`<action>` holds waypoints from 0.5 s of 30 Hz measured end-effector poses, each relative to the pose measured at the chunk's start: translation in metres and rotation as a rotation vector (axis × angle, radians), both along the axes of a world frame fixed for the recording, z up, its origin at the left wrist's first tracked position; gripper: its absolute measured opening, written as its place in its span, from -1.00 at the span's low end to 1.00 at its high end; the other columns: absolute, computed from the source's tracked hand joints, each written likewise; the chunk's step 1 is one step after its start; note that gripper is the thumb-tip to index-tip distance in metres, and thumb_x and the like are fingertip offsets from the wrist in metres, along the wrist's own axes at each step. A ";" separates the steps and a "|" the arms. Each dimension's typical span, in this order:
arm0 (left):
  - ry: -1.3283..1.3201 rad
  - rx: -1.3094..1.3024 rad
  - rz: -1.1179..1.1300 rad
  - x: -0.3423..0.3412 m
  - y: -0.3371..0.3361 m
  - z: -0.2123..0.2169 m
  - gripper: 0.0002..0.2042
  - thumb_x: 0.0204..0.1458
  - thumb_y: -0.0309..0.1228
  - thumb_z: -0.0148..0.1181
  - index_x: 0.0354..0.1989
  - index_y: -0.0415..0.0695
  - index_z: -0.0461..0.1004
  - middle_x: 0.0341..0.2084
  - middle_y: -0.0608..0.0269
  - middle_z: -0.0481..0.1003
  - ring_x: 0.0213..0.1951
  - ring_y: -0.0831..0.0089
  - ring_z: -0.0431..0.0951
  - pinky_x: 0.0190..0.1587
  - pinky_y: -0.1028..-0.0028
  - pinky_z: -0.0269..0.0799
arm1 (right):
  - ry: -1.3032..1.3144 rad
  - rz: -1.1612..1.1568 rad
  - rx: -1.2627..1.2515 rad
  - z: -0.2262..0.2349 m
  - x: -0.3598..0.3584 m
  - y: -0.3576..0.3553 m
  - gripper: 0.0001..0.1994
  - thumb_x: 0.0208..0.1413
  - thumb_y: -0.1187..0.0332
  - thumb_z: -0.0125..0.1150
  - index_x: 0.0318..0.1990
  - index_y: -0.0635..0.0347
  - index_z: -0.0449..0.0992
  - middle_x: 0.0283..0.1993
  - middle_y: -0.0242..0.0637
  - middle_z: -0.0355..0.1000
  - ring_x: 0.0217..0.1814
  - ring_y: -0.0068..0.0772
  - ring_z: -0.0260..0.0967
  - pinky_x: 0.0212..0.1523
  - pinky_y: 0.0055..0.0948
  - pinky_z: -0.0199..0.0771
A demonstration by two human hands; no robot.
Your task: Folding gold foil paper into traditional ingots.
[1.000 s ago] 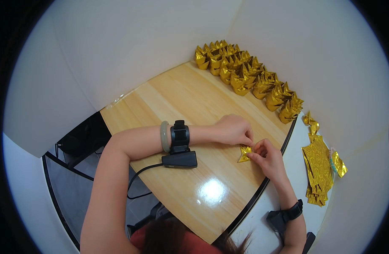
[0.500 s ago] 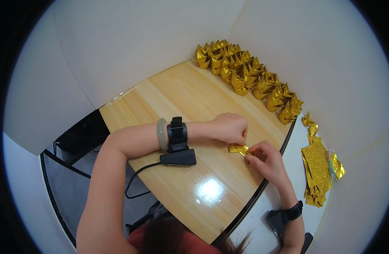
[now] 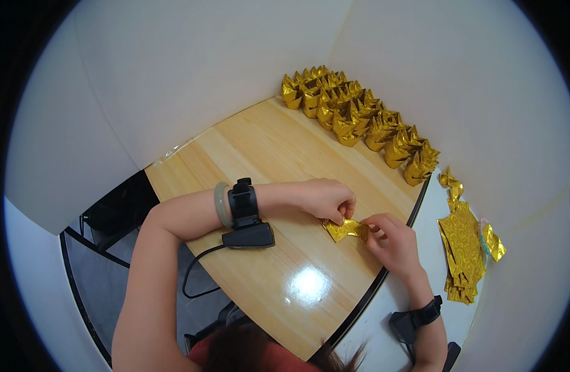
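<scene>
A small piece of folded gold foil paper is held just over the wooden table, between my two hands. My left hand pinches its left end, fingers curled and knuckles up. At the opposite end my right hand grips the paper between thumb and fingers. Part of the paper is covered by the fingertips. A black strapped device and a pale bangle are on my left wrist; another black strapped device is on my right.
Several rows of folded gold paper pieces stand along the far right table edge, by the wall. On the white surface to the right lie a stack of patterned gold sheets and a shiny gold packet. A black cable hangs from the left wrist device.
My left hand has moved slightly left and down, now pinching the gold paper. The paper appears wider and more spread between the hands. The view has shifted slightly.
</scene>
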State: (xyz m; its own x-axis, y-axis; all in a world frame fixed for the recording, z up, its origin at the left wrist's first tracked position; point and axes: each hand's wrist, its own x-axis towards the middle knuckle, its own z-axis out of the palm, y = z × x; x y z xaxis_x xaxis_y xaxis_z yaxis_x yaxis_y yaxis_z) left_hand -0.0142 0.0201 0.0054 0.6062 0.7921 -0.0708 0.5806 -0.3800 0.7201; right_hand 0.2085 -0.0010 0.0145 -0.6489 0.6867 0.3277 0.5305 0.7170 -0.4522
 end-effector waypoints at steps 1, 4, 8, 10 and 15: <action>0.002 0.004 0.003 0.000 0.001 -0.001 -0.79 -0.19 -0.46 0.26 -0.33 -0.23 0.50 -0.49 0.21 0.52 -0.43 0.40 0.54 -0.38 0.44 0.43 | 0.002 0.003 0.004 0.000 0.000 -0.001 -0.81 -0.15 0.48 0.23 -0.29 0.13 0.50 -0.36 -0.32 0.43 -0.37 -0.39 0.43 -0.41 -0.46 0.46; -0.010 0.028 -0.010 -0.001 0.004 -0.007 -0.78 -0.19 -0.46 0.25 -0.31 -0.24 0.50 -0.51 0.21 0.52 -0.46 0.42 0.54 -0.41 0.46 0.43 | -0.087 0.066 0.288 0.000 0.001 -0.001 -0.79 -0.21 0.52 0.21 -0.32 0.13 0.50 -0.35 -0.35 0.41 -0.36 -0.38 0.42 -0.42 -0.44 0.46; -0.031 -0.008 -0.008 -0.002 0.005 -0.005 -0.77 -0.19 -0.48 0.25 -0.30 -0.26 0.50 -0.51 0.22 0.52 -0.49 0.44 0.53 -0.43 0.48 0.44 | -0.160 0.159 0.436 0.001 0.002 -0.001 -0.80 -0.25 0.51 0.23 -0.35 0.16 0.51 -0.35 -0.35 0.39 -0.32 -0.38 0.40 -0.41 -0.44 0.45; -0.036 -0.029 -0.004 -0.002 0.005 -0.003 -0.77 -0.19 -0.48 0.25 -0.29 -0.26 0.50 -0.51 0.22 0.52 -0.50 0.45 0.53 -0.43 0.48 0.44 | -0.185 0.191 0.461 0.000 0.001 -0.003 -0.81 -0.25 0.50 0.25 -0.36 0.18 0.52 -0.34 -0.35 0.40 -0.32 -0.38 0.39 -0.40 -0.45 0.45; -0.051 -0.076 -0.005 -0.002 0.004 -0.002 -0.77 -0.18 -0.48 0.25 -0.29 -0.26 0.50 -0.50 0.22 0.53 -0.49 0.45 0.53 -0.42 0.50 0.44 | -0.158 0.195 0.311 -0.006 -0.002 -0.006 -0.78 -0.18 0.46 0.29 -0.29 0.19 0.49 -0.30 -0.32 0.40 -0.29 -0.32 0.37 -0.32 -0.42 0.43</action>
State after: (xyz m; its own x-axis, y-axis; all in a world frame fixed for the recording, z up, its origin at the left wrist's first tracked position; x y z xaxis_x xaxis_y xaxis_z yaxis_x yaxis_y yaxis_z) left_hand -0.0162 0.0244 0.0036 0.6143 0.7828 -0.0993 0.5406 -0.3259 0.7756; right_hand 0.2064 -0.0067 0.0084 -0.8165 0.4293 0.3861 0.4165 0.9010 -0.1213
